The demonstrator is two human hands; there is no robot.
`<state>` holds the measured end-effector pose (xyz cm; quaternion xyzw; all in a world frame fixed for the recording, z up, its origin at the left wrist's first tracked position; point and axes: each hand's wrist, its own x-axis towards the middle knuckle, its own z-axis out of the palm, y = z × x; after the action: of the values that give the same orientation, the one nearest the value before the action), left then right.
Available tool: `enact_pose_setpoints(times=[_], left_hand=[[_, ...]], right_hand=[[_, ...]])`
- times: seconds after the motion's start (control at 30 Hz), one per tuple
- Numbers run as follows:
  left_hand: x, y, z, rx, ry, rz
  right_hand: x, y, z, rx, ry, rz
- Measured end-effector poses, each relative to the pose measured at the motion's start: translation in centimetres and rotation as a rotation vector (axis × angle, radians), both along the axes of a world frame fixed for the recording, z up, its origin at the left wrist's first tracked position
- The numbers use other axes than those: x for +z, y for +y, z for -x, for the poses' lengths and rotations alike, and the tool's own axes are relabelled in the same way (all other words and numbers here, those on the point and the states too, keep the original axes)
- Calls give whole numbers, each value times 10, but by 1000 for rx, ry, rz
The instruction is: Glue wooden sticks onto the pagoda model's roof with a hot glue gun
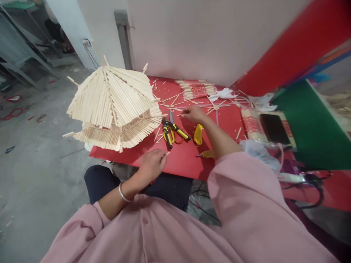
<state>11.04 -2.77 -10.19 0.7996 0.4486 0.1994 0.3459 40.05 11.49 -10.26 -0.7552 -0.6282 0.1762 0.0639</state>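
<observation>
Held low over the table's near edge, my left hand (pixel 152 164) pinches a short wooden stick (pixel 168 153). My right hand (pixel 193 114) reaches farther across, its fingertips closed on what looks like another small piece of stick. Between the hands lie yellow-and-black cutters (pixel 175 129) with their blades pointing away from me. A yellow glue gun (pixel 197 134) rests below my right wrist, its nozzle toward the left and partly hidden by my forearm. To the left stands a large two-tiered roof model (pixel 109 102) made of pale wooden sticks.
Loose sticks and scraps litter the red table (pixel 181 160). Packed stick bundles (pixel 196 88) lie at the back by the wall. A dark phone (pixel 274 128) sits on another pack at right, beside a green board (pixel 309 128), plastic bags and cables.
</observation>
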Motion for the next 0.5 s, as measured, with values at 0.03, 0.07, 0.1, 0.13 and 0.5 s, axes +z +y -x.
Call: enact_pose_setpoints(times=[0.03, 0.07, 0.1, 0.13, 0.5], left_hand=[[-11, 6, -7, 24, 121, -29], [-19, 12, -12, 28, 211, -48], [-25, 17, -16, 37, 282, -60], [-28, 21, -19, 46, 333, -67], [-21, 15, 6, 123, 420, 6]], right_hand=[[-6, 9, 0, 18, 14, 9], [-10, 17, 1, 33, 24, 15], [-14, 24, 2, 46, 30, 19], [-17, 29, 4, 58, 32, 24], [5, 22, 15, 46, 17, -39]])
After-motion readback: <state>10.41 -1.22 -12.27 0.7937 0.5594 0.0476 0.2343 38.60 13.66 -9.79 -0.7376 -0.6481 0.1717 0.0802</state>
